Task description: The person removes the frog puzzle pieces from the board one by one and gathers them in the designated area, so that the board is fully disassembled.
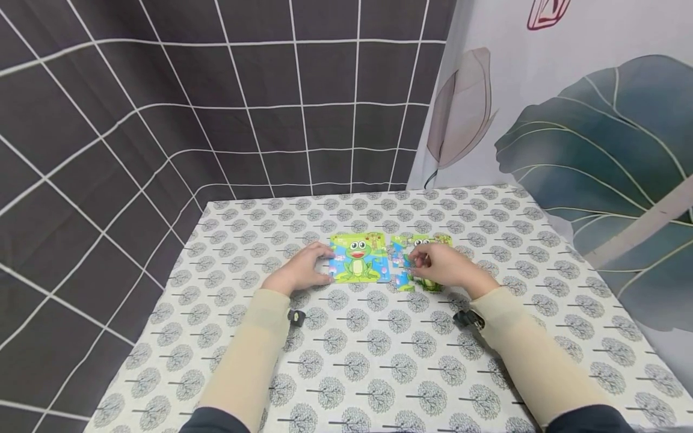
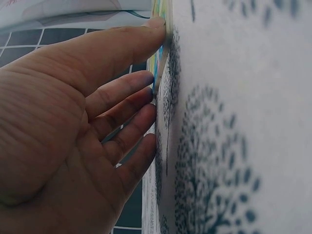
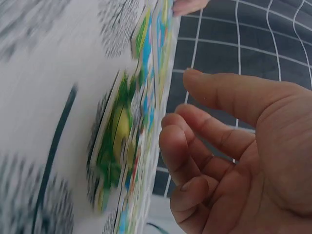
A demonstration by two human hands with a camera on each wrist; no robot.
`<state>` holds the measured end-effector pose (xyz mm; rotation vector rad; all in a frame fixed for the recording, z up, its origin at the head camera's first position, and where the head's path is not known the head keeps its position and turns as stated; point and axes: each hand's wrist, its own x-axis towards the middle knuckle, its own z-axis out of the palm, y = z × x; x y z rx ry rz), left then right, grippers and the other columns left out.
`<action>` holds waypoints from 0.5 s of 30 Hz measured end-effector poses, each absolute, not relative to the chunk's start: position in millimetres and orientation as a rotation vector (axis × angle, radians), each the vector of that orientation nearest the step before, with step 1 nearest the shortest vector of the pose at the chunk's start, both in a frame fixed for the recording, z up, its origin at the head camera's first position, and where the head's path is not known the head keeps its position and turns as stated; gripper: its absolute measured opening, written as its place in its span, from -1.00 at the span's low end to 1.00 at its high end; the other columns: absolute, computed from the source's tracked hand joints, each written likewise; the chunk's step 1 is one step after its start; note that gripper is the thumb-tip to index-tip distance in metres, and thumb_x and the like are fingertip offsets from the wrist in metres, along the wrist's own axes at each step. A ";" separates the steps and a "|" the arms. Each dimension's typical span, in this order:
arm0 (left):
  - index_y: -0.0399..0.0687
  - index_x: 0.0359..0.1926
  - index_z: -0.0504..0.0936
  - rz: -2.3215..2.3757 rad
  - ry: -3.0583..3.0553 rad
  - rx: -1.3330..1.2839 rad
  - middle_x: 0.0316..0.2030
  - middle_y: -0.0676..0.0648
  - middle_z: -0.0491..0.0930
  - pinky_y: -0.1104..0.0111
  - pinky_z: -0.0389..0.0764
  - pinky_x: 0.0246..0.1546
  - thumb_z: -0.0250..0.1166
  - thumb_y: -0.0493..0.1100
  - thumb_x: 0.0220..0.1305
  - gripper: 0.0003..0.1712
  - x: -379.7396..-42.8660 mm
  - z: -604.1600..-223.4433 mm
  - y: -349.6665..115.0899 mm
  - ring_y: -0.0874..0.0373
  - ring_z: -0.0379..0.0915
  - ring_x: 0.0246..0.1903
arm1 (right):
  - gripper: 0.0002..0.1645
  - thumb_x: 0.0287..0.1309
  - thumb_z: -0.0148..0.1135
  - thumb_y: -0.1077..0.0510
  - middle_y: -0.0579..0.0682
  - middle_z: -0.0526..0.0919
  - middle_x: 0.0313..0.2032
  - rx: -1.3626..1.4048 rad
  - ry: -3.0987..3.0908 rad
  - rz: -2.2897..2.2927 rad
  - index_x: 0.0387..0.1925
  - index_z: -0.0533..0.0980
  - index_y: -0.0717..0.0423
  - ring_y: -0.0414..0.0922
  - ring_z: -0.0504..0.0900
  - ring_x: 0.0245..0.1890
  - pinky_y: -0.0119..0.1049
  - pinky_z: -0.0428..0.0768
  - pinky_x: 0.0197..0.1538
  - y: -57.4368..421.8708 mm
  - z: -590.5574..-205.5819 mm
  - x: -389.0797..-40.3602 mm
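Observation:
A square frog picture board (image 1: 358,272), green and blue, lies flat on the patterned cloth. At its left side is my left hand (image 1: 300,270), thumb by the lower corner and fingertips along the edge; the left wrist view shows the fingers (image 2: 122,92) fairly straight. Just to the right lie frog puzzle pieces (image 1: 402,281) with gaps between them. Over these hovers my right hand (image 1: 446,266), partly covering them. In the right wrist view its fingers (image 3: 174,146) are loosely bent, the thumb apart, with nothing between them. A green frog piece (image 3: 119,126) lies below it.
The table (image 1: 368,349) wears a white cloth printed with grey trees. Behind it hangs a dark curtain (image 1: 271,78) with white grid lines. A pale leaf-printed curtain (image 1: 595,138) hangs at the right.

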<state>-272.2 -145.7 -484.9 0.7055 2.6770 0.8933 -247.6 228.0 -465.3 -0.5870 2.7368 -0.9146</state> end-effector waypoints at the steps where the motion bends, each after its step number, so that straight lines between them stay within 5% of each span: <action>1: -0.09 0.36 0.56 0.894 2.675 0.703 0.42 -0.05 0.41 -0.05 0.15 0.55 0.61 -0.09 0.13 -0.23 -272.1 -484.7 -145.8 -0.11 0.24 0.47 | -0.64 0.21 0.51 0.16 -0.09 0.64 -0.32 -0.590 2.737 -0.915 0.00 0.65 0.20 -0.12 0.58 -0.31 -0.24 0.66 -0.22 224.2 -465.6 -248.7; 15: -0.07 0.37 0.56 0.891 2.676 0.678 0.44 -0.04 0.40 -0.06 0.12 0.56 0.61 -0.07 0.12 -0.21 -272.8 -485.0 -145.8 -0.10 0.22 0.49 | -0.56 0.20 0.54 0.08 -0.11 0.63 -0.32 -0.597 2.721 -0.868 0.05 0.65 0.17 -0.14 0.57 -0.32 -0.15 0.63 -0.11 174.5 -466.4 -263.1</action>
